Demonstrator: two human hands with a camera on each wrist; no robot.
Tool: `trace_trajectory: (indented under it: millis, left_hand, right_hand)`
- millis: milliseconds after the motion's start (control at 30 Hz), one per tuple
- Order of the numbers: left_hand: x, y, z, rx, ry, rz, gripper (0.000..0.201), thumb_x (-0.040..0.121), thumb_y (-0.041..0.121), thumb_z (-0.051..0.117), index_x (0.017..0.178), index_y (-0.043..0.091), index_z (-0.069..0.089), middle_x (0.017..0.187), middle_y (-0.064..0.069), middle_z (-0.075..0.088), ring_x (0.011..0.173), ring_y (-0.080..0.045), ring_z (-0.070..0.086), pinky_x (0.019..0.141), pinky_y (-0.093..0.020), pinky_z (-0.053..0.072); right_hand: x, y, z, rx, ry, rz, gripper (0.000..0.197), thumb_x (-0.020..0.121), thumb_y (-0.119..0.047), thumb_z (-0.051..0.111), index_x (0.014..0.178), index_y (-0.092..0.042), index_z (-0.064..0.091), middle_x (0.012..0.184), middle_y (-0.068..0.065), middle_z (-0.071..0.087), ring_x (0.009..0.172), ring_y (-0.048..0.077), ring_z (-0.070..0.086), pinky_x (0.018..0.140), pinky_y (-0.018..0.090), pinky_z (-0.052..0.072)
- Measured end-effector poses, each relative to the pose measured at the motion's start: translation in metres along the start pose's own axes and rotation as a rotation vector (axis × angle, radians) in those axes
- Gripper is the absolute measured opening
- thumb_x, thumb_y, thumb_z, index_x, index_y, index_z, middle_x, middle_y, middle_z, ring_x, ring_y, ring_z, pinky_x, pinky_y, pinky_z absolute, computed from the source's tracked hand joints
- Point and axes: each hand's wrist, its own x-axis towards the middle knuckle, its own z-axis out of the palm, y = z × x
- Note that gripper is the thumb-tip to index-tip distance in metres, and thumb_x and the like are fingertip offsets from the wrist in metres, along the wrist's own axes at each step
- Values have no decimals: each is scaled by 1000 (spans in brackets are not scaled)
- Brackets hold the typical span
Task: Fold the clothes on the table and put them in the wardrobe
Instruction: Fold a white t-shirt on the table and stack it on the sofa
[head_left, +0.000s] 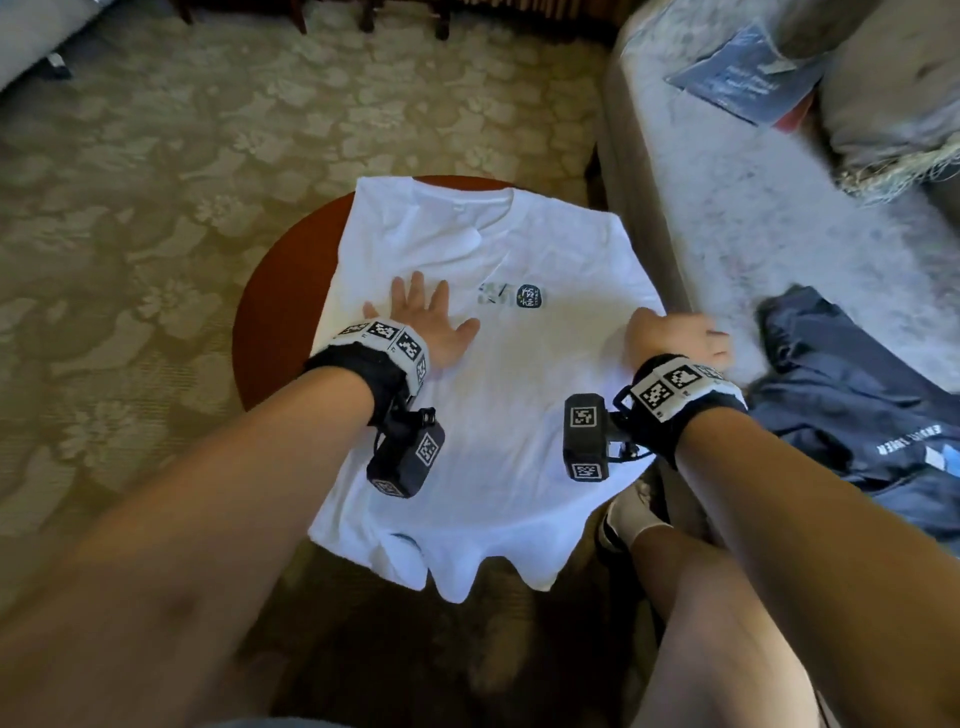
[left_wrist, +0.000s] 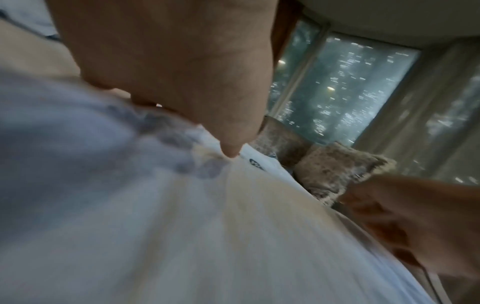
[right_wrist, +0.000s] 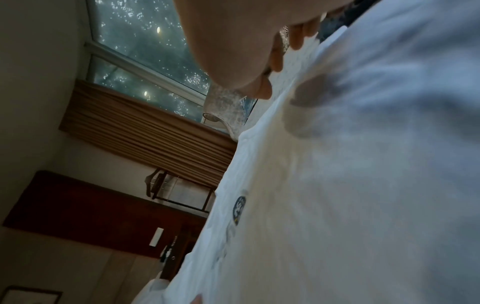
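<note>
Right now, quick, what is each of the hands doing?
Left hand: open, fingers spread flat on the shirt.
Right hand: at the shirt's right edge; open or gripping, cannot tell.

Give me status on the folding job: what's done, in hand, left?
Done: white T-shirt spread flat on the round table. In hand: left hand lies flat on it, right hand at its right edge; no fold yet. Left: folding it, the dark garment on the sofa, and the wardrobe.

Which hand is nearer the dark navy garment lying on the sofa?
Right. The right hand rests at the white T-shirt's right edge, just left of the navy garment; the left hand presses flat on the shirt's far side.
</note>
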Motion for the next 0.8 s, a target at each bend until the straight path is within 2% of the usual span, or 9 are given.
trace_trajectory:
  millis: [100,200,267,367,467,533,600,700,800]
  left_hand:
    - [15,-10,2,33,-2,-7,75,93,68,15,152,32,-13,158,4,-27,145,-23,-25,116,-57,-8]
    - [26,-17,-9,27,-21,-12,76,93,70,19,153,34,-10,159,6,-25,146,-22,-23,117,-57,-5]
    - [29,-14,-17,44,-47,-28,79,92,70,24,154,32,-8,160,4,-23,147,-23,-21,116,-60,-1]
    - [29,2,-20,78,-47,-61,84,91,71,28,154,27,-7,160,-1,-21,147,-28,-20,114,-64,-1]
    - [29,30,-18,55,-29,-4,82,92,68,28,155,25,-3,160,-3,-20,147,-27,-21,114,-63,-3]
    - [32,51,-18,19,9,70,76,94,65,27,154,23,6,162,-3,-15,147,-25,-18,114,-62,-4]
    - [36,70,-19,-23,93,149,65,98,57,25,152,22,16,163,1,-6,149,-21,-13,115,-59,-2]
    - [42,89,-26,-220,212,287,50,103,44,27,148,25,31,162,5,9,150,-15,-1,120,-49,4]
    - [47,101,-40,-568,284,327,42,102,40,35,134,19,52,151,0,40,141,-19,32,115,-34,26]
  right_hand:
    - [24,7,-3,-21,-175,79,63,86,-45,42,136,-6,49,138,14,48,120,33,47,98,41,36]
    - [46,18,2,171,-424,85,34,96,-38,37,90,-13,60,98,10,56,74,28,50,69,34,33]
    - [47,26,9,388,-513,113,36,98,-43,40,87,-15,60,80,5,55,62,24,47,61,31,35]
    - [52,34,17,571,-550,164,41,92,-53,51,113,-20,64,89,2,64,76,23,60,73,33,47]
    - [58,32,7,611,-532,154,32,94,-39,55,110,-12,61,91,2,64,74,17,62,70,30,51]
    - [64,25,4,584,-498,50,22,99,-32,47,105,-13,56,87,1,55,73,16,56,85,34,54]
    - [71,15,5,568,-422,-55,24,97,-43,43,84,-24,49,95,5,53,83,21,54,100,43,51]
    - [66,-1,2,611,-357,-169,36,89,-58,45,76,-27,55,98,3,62,84,21,59,98,48,51]
    - [41,-25,-4,733,-458,-312,32,95,-53,48,88,-30,69,96,-5,73,96,19,68,91,39,52]
